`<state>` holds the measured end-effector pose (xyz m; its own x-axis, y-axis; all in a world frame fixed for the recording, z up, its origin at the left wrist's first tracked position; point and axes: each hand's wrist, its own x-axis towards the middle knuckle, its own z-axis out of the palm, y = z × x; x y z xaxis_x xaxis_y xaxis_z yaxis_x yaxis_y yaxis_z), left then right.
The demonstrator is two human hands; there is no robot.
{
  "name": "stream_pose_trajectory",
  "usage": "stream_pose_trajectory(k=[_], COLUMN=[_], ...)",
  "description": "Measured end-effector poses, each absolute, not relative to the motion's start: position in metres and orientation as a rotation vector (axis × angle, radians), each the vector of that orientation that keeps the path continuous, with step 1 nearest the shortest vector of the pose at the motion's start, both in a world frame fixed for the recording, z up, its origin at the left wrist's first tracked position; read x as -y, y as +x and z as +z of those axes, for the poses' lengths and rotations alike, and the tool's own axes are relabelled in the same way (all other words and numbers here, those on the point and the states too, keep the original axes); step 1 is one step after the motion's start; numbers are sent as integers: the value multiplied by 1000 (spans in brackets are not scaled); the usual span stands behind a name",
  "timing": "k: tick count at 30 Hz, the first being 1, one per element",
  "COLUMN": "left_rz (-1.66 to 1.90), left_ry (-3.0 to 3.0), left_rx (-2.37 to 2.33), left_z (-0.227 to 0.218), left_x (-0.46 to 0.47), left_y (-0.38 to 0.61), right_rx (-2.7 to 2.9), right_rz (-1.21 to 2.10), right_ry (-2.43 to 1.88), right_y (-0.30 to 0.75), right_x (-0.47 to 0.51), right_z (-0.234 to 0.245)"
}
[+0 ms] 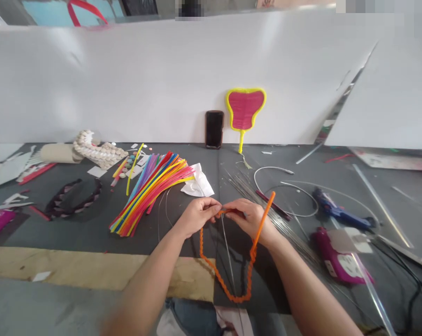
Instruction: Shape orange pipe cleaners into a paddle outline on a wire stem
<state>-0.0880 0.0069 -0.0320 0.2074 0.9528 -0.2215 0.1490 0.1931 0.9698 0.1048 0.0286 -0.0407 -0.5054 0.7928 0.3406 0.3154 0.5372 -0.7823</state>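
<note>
Both hands meet over the near part of the dark tabletop, pinching a twisted orange pipe cleaner [222, 281]. My left hand [199, 215] is closed on one end of it, and my right hand [247, 217] is closed on the same stretch just beside. The rest of the twisted strand hangs in a loop below, its straight end rising past my right wrist. A thin metal wire [228, 247] runs downward from between the fingertips; which fingers grip it is hidden. To the left of my hands lies a bundle of coloured pipe cleaners [151, 191].
A magenta fan with yellow edging [246, 109] and a phone [214, 129] lean on the white board. Loose wires [280, 224], a blue glue gun [343, 211] and a magenta bottle-like object [338, 261] lie right. A dark braided band [72, 205] and a white packet [198, 182] lie left.
</note>
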Motion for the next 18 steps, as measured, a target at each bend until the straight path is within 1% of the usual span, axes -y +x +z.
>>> stream_pose_trajectory(k=[3,7,18], left_rz=[789,786,755], left_ry=[1325,1535,1888], left_rx=[-1240,-1383,-1411], left_z=[-27,-22,-12], left_x=[-5,-2,1], left_y=[-90,-89,-83], right_rx=[2071,2099,2154], right_rz=[757,637,546], right_ry=[-895,-902,-890], right_y=[103,103,104], right_x=[-28,-28,-26], right_z=[-41,-39,-37])
